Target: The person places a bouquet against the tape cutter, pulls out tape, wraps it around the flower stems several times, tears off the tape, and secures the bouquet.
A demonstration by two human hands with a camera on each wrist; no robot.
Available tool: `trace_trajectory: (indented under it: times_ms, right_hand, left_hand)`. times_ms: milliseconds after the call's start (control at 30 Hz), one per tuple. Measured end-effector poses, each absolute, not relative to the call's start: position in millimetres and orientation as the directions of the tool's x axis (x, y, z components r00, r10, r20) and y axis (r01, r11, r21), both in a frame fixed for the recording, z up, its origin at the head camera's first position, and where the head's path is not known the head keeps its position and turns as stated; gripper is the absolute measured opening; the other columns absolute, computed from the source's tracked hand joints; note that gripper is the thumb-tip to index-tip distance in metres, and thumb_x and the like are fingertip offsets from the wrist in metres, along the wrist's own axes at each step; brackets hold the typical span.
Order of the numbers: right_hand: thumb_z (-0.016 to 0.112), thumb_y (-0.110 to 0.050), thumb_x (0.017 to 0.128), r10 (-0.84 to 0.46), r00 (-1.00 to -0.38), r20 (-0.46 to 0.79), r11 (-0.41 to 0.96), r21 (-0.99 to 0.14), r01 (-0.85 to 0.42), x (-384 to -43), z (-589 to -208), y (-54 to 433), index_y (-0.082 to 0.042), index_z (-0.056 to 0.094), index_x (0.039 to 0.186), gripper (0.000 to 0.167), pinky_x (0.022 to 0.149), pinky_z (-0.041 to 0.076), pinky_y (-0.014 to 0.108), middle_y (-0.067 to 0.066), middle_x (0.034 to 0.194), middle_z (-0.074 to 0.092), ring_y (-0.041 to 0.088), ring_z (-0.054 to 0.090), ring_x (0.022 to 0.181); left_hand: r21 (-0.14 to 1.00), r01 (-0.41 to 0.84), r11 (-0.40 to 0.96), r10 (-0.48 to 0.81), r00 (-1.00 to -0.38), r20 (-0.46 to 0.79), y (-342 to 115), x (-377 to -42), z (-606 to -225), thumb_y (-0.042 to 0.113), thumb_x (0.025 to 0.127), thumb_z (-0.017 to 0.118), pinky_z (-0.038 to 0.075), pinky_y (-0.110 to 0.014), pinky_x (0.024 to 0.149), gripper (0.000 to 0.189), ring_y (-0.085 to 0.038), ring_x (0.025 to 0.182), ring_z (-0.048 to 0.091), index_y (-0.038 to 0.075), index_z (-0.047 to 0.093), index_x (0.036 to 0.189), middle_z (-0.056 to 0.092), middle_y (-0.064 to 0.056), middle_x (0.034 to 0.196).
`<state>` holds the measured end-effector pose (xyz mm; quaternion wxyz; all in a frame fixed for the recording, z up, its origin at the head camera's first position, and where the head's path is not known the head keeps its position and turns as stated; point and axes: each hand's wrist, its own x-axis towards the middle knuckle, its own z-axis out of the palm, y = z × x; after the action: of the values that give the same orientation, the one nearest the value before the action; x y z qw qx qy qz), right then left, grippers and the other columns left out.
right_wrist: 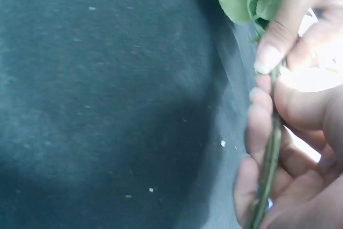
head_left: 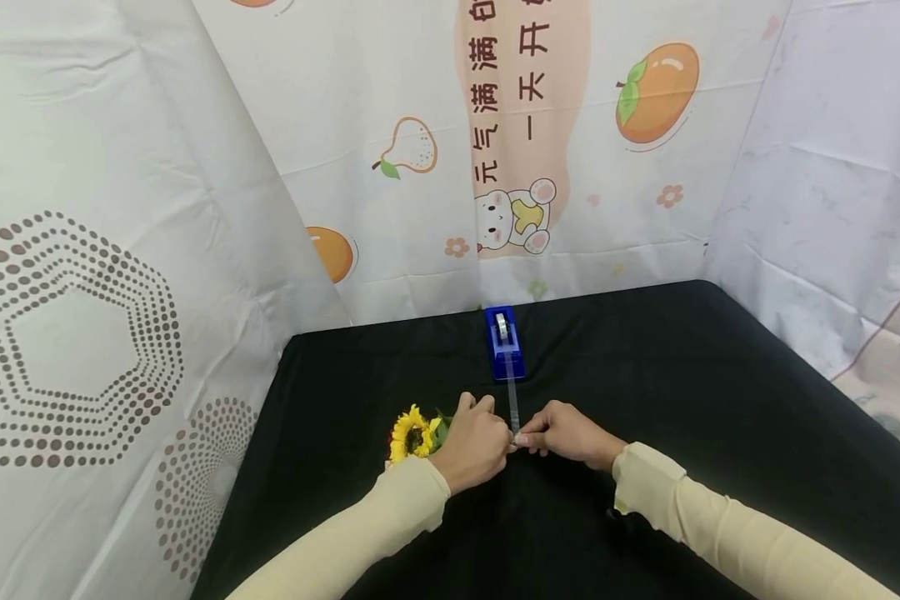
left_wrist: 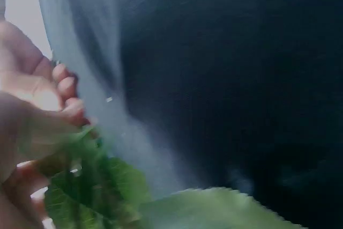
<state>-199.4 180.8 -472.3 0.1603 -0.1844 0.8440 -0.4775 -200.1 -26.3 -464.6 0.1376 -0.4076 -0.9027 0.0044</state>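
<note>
A small bouquet with a yellow sunflower (head_left: 409, 435) lies to the left of my left hand (head_left: 477, 442), its bloom partly covered by that hand. Green leaves (left_wrist: 102, 186) stick out below the left fingers, which grip the stems. My right hand (head_left: 570, 433) pinches the thin green stems (right_wrist: 270, 159) just beyond the left one, fingers curled behind and thumb in front. A strip of clear tape (head_left: 513, 404) stretches from a blue tape dispenser (head_left: 516, 363) down to the fingertips of both hands. Where exactly the tape meets the stems is hidden by the fingers.
Under the hands spreads a black tablecloth (head_left: 675, 367). White printed curtains (head_left: 390, 75) hang behind and at both sides of the table. The dispenser stands near the table's back edge.
</note>
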Motion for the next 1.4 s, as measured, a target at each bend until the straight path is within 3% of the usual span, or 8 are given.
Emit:
trace_trajectory:
  times_ms: [267, 433, 633, 767, 967, 1100, 1267, 1400]
  right_hand:
    - [0.073, -0.019, 0.096, -0.422, -0.903, 0.082, 0.567, -0.753, -0.333, -194, -482, 177, -0.019, 0.085, 0.093, 0.012, 0.059, 0.05, 0.027, -0.009, 0.075, 0.064, 0.009, 0.058, 0.064]
    - [0.073, -0.019, 0.096, -0.431, -0.883, 0.184, 0.559, -0.714, -0.422, -191, -488, 176, -0.018, 0.084, 0.101, 0.012, 0.061, 0.048, 0.027, -0.013, 0.075, 0.061, 0.006, 0.054, 0.065]
    - [0.073, -0.017, 0.096, -0.415, -0.883, 0.22, 0.559, -0.704, -0.438, -186, -491, 176, -0.015, 0.083, 0.109, 0.016, 0.065, 0.049, 0.026, -0.015, 0.082, 0.066, 0.003, 0.056, 0.07]
    - [0.075, -0.017, 0.095, -0.397, -0.896, 0.199, 0.562, -0.719, -0.409, -186, -492, 177, -0.015, 0.082, 0.11, 0.017, 0.068, 0.051, 0.025, -0.015, 0.087, 0.069, 0.003, 0.06, 0.075]
    - [0.07, -0.02, 0.099, -0.449, -0.889, 0.086, 0.531, -0.775, -0.343, -191, -487, 183, -0.01, 0.081, 0.111, 0.019, 0.066, 0.054, 0.027, -0.008, 0.092, 0.074, 0.008, 0.064, 0.074]
    - [0.063, -0.023, 0.103, -0.519, -0.855, 0.012, 0.532, -0.778, -0.334, -194, -482, 186, -0.012, 0.081, 0.107, 0.022, 0.065, 0.054, 0.029, -0.006, 0.086, 0.073, 0.012, 0.064, 0.07]
    - [0.055, -0.02, 0.107, -0.594, -0.804, -0.018, 0.541, -0.749, -0.383, -197, -476, 191, -0.01, 0.078, 0.11, 0.025, 0.064, 0.053, 0.029, -0.003, 0.08, 0.07, 0.015, 0.063, 0.068]
    - [0.052, -0.018, 0.109, -0.586, -0.803, -0.108, 0.539, -0.792, -0.287, -200, -472, 195, -0.009, 0.077, 0.116, 0.028, 0.07, 0.053, 0.033, 0.0, 0.085, 0.071, 0.021, 0.065, 0.076]
  left_hand:
    - [0.286, 0.627, 0.725, 0.674, -0.731, -0.104, -26, -219, -443, 0.028, 0.101, 0.067, 0.025, -0.036, 0.076, 0.033, -0.014, 0.069, 0.044, 0.02, 0.076, 0.07, 0.057, 0.011, 0.06]
    - [0.532, 0.424, 0.733, 0.63, -0.72, -0.293, -31, -233, -438, 0.031, 0.104, 0.062, 0.035, -0.046, 0.096, 0.033, -0.01, 0.07, 0.055, 0.016, 0.081, 0.083, 0.071, 0.007, 0.072]
    - [0.649, 0.266, 0.713, 0.597, -0.716, -0.363, -32, -233, -442, 0.03, 0.102, 0.065, 0.035, -0.055, 0.104, 0.032, -0.009, 0.075, 0.057, 0.013, 0.081, 0.08, 0.074, 0.003, 0.074]
    - [0.595, 0.32, 0.737, 0.563, -0.778, -0.28, -27, -230, -447, 0.027, 0.098, 0.071, 0.028, -0.052, 0.104, 0.026, -0.006, 0.082, 0.059, 0.016, 0.082, 0.076, 0.071, 0.01, 0.069]
    - [0.415, 0.494, 0.764, 0.578, -0.81, -0.099, -19, -219, -451, 0.023, 0.095, 0.075, 0.026, -0.041, 0.081, 0.015, -0.012, 0.081, 0.046, 0.02, 0.085, 0.085, 0.073, 0.014, 0.081]
    - [0.236, 0.584, 0.777, 0.597, -0.802, 0.02, -16, -211, -458, 0.024, 0.095, 0.073, 0.024, -0.038, 0.076, 0.012, -0.014, 0.08, 0.04, 0.024, 0.086, 0.094, 0.073, 0.015, 0.081]
    - [0.057, 0.642, 0.765, 0.629, -0.763, 0.145, -14, -205, -462, 0.022, 0.09, 0.075, 0.024, -0.037, 0.075, 0.011, -0.014, 0.079, 0.038, 0.026, 0.084, 0.085, 0.064, 0.015, 0.068]
    - [-0.053, 0.673, 0.738, 0.664, -0.711, 0.23, -13, -203, -462, 0.021, 0.087, 0.076, 0.024, -0.037, 0.076, 0.013, -0.015, 0.08, 0.038, 0.026, 0.081, 0.076, 0.062, 0.012, 0.064]
